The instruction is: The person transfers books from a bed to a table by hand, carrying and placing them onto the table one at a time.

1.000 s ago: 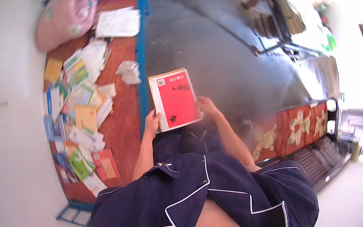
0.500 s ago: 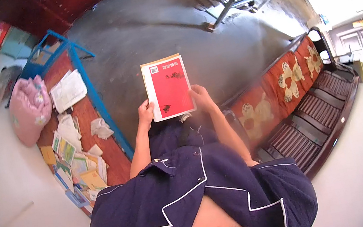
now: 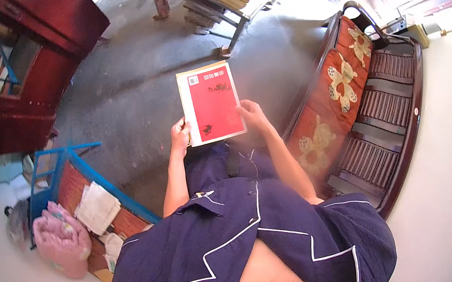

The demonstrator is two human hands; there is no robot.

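A book (image 3: pixel 213 102) with a red cover and a white border is held flat in front of my waist. Dark figures and a small barcode box are printed on it. Tan edges of another book or sheet peek out behind its top and left side. My left hand (image 3: pixel 180 134) grips the lower left edge, thumb on top. On the lower right edge my right hand (image 3: pixel 252 115) closes with its thumb over the cover. Fingers of both hands are partly hidden underneath.
At right stands a dark wooden bench (image 3: pixel 385 137) with orange floral cushions (image 3: pixel 343 84). A table (image 3: pixel 229 19) stacked with books is ahead. To the left are a blue-framed bed (image 3: pixel 110 188) with papers (image 3: pixel 97 207), a pink quilt (image 3: pixel 62 239) and a red wardrobe (image 3: pixel 53 32).
My view and body have turned to the left. The wardrobe has come further into view, and the pile of books on the bed has left it. Both hands still hold the book.
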